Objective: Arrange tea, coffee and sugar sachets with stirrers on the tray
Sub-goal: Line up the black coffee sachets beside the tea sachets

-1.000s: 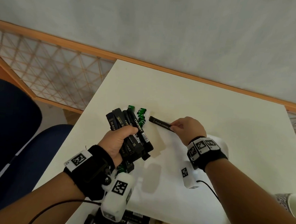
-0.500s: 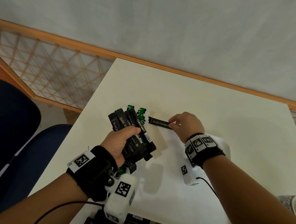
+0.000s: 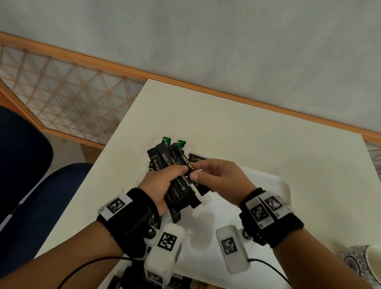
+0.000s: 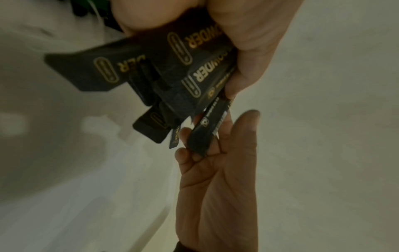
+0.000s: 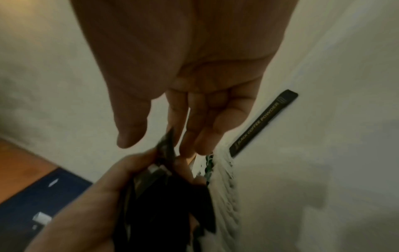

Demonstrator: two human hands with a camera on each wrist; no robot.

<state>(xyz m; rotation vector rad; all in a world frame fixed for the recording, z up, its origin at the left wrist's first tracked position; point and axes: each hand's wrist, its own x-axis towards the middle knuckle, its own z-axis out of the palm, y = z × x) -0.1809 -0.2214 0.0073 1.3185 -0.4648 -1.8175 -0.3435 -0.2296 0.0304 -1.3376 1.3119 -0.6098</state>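
A fanned bundle of black sachets (image 3: 177, 184) is gripped in the left hand (image 3: 159, 182) above the tray (image 3: 279, 186). One sachet (image 4: 207, 126) is pinched at its lower end by the right hand (image 3: 218, 180). At twelve o'clock, a placed sachet (image 5: 263, 122) lies flat. Being light, slim and slick, each is probably best taken at one end.

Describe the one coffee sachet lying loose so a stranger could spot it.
Find the white tray on the table. At its far left corner, just beyond the right hand, lies one black sachet. It alone lies flat; the others sit bunched in the left hand.
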